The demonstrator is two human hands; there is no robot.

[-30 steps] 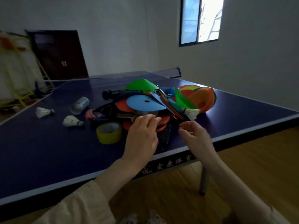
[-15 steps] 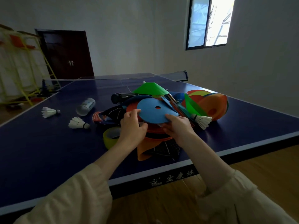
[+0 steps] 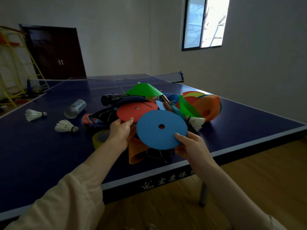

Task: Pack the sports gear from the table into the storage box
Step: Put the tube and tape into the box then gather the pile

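Here, right hand (image 3: 191, 146) pinches a flat (perhaps rubbery) blue disc (image 3: 162, 129).

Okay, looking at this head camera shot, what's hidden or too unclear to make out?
All in the head view:
- Storage box: nowhere in frame.
- Yellow tape roll: partly covered by the left hand.
- Dark netted item at the table edge: under the blue disc held by the right hand; kind unclear.
- Clear tube: label too small to read.
- Black object behind the pile: too dark to identify.
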